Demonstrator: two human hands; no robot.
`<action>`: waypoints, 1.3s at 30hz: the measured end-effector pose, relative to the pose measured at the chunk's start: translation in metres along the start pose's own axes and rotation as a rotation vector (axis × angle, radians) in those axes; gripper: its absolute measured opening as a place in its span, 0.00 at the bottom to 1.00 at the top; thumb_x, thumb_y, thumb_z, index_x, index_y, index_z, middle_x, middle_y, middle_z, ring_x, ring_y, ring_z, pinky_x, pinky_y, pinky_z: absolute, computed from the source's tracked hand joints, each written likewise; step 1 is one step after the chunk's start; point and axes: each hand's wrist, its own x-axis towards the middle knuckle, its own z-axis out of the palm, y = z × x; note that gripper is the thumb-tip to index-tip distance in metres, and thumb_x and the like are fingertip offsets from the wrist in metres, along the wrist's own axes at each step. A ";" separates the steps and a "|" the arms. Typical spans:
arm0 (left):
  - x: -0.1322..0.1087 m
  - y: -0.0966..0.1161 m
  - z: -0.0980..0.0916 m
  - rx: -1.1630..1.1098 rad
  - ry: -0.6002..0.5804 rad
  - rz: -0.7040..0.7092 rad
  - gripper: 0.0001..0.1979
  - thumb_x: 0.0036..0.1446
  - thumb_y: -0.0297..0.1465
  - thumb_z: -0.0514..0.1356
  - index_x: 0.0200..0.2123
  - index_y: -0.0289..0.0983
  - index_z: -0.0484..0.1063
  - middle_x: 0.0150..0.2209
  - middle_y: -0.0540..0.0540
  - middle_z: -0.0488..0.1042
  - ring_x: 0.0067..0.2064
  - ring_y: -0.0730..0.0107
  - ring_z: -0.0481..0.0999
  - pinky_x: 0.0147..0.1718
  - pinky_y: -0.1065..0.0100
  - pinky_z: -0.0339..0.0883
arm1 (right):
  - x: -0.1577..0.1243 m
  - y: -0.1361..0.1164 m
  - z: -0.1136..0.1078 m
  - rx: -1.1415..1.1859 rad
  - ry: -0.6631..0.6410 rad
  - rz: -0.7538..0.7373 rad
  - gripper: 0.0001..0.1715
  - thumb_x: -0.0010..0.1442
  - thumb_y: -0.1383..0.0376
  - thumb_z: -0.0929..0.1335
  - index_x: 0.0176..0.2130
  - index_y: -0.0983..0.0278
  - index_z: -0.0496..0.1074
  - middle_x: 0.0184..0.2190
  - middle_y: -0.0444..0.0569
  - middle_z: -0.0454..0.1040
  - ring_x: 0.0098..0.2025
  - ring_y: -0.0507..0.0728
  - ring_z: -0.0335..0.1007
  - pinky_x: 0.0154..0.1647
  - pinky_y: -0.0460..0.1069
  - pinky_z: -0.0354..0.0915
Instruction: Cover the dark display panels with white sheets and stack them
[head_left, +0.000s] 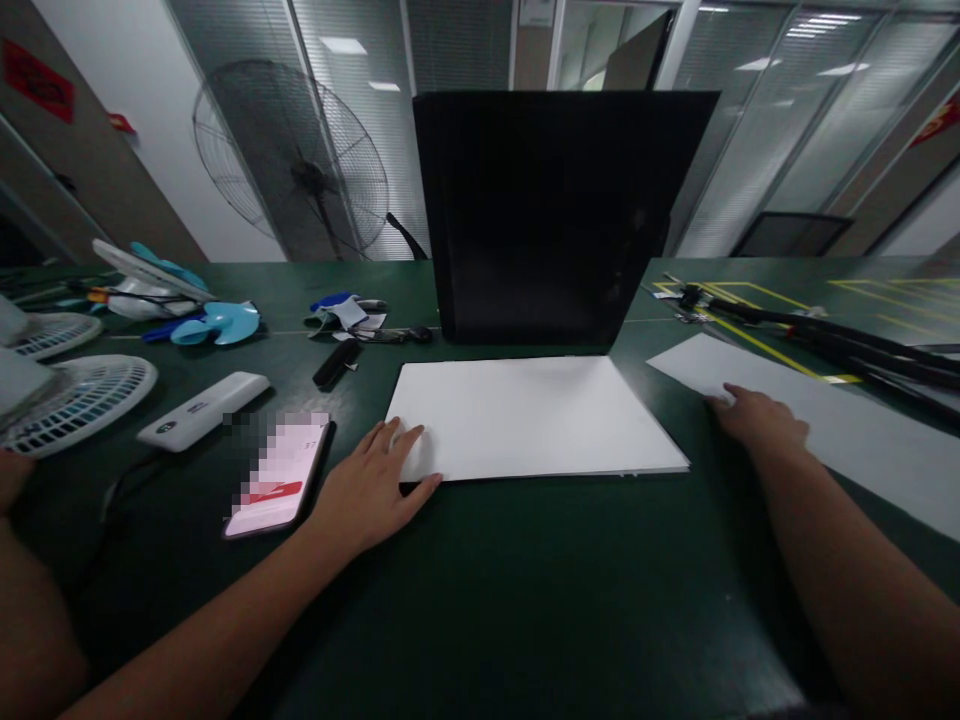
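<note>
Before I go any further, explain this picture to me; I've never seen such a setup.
There is no machine at work here, only a person's two bare hands. The single picture comes from a camera on that person's head, looking forward and down.

The left hand rests on the near left corner of a flat white panel. The right hand touches a white sheet; whether it grips it, I cannot tell.

Behind the panel stands a large black screen-like panel. The green table also bears a phone and light blue fan blades. At the far left edge, another person's arm shows.
</note>
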 end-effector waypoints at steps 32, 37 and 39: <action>0.005 -0.011 0.007 -0.062 0.064 0.011 0.31 0.69 0.46 0.47 0.72 0.44 0.54 0.70 0.38 0.60 0.70 0.47 0.61 0.63 0.45 0.62 | -0.140 -0.167 -0.028 0.065 0.237 -0.723 0.31 0.71 0.50 0.57 0.60 0.62 0.74 0.52 0.56 0.79 0.49 0.66 0.77 0.49 0.62 0.72; 0.006 -0.012 0.008 -0.047 0.084 0.006 0.29 0.68 0.35 0.47 0.70 0.45 0.59 0.70 0.42 0.62 0.69 0.49 0.63 0.63 0.46 0.63 | -0.074 -0.109 -0.025 -0.165 0.059 -0.210 0.38 0.66 0.44 0.58 0.56 0.66 0.76 0.47 0.66 0.78 0.47 0.76 0.76 0.43 0.67 0.71; 0.007 -0.012 0.008 -0.035 0.078 0.008 0.28 0.66 0.33 0.47 0.68 0.46 0.62 0.70 0.43 0.62 0.68 0.50 0.64 0.64 0.47 0.63 | -0.065 -0.096 -0.023 -0.160 -0.025 -0.143 0.38 0.65 0.42 0.58 0.55 0.64 0.78 0.46 0.65 0.79 0.46 0.76 0.77 0.42 0.67 0.71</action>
